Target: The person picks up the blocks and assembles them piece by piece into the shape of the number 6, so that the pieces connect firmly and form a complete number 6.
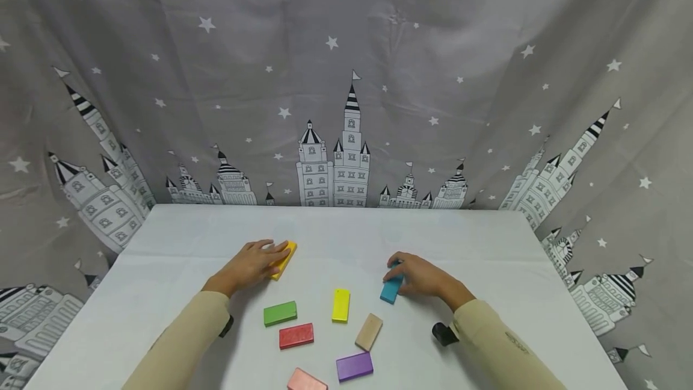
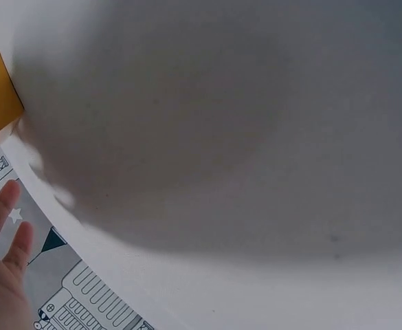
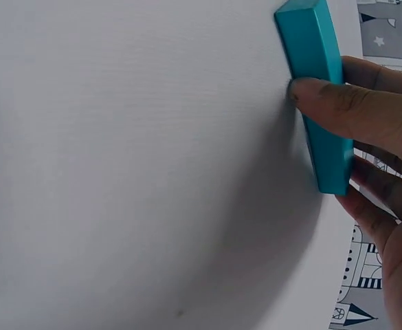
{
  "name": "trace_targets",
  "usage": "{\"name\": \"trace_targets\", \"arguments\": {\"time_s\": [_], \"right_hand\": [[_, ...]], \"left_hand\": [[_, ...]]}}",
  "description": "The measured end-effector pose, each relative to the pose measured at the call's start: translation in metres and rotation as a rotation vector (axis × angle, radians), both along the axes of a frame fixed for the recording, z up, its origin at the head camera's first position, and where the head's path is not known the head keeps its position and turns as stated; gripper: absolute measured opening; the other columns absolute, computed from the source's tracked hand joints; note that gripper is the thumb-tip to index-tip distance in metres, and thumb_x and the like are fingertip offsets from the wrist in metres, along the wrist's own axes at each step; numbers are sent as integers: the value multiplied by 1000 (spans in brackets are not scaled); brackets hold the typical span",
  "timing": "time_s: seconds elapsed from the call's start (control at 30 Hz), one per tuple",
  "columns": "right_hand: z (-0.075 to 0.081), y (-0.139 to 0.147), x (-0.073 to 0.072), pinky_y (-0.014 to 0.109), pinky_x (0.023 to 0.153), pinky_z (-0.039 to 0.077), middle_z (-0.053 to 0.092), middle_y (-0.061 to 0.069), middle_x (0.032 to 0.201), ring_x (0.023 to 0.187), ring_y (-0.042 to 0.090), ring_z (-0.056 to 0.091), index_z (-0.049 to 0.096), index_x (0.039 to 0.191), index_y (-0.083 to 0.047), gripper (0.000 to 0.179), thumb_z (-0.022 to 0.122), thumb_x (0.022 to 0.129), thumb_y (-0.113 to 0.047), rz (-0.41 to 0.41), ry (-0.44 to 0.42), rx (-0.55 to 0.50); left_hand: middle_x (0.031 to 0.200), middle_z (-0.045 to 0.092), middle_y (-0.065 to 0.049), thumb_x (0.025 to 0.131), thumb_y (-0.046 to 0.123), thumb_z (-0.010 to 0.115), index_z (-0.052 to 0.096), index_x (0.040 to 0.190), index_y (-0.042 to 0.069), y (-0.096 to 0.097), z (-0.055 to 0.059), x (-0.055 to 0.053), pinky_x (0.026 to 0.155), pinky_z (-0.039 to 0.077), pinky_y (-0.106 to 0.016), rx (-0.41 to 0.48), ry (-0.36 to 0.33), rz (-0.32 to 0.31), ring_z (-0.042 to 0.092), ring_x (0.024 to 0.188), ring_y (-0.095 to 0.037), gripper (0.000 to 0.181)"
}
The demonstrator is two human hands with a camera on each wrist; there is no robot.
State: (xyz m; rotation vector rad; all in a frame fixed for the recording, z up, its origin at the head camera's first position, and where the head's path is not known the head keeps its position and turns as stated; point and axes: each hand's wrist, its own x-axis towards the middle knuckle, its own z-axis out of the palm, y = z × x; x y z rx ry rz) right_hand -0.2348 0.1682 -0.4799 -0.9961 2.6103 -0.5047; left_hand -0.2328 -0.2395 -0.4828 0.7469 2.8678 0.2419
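In the head view my left hand is over an orange-yellow block at the left of the table, with its fingertips and thumb holding it. The left wrist view shows only part of this block at its left edge, and other fingers are spread apart from it; much of the grip is out of view. On the right, my right hand grips a teal-blue block. In the right wrist view my thumb presses across the near face of that block, with fingers behind it.
Between the hands lie a green block, a red block, a yellow block, a wooden block, a purple block and a pink block. A grey castle-print curtain hangs behind the white table.
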Motion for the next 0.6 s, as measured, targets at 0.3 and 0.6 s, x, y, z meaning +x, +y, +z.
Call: {"name": "trace_targets", "arguments": {"time_s": [0.3,0.6], "right_hand": [[3,-19,-20,42,100,45,57,6,119,114,26,54,74,111,-14,31,77,81,-6,3,-20,-5],[8,-46,-37,42,100,45,60,5,115,110,24,55,75,109,-15,31,78,79,-5,-7,-35,12]], "left_hand": [[150,42,-5,93,28,61,49,142,14,0,-2,2,107,29,-60,2,25,-2,35,135,-39,52],[147,46,-6,91,29,62,54,138,12,3,1,5,110,25,-57,-8,58,-12,39,134,-36,51]]}}
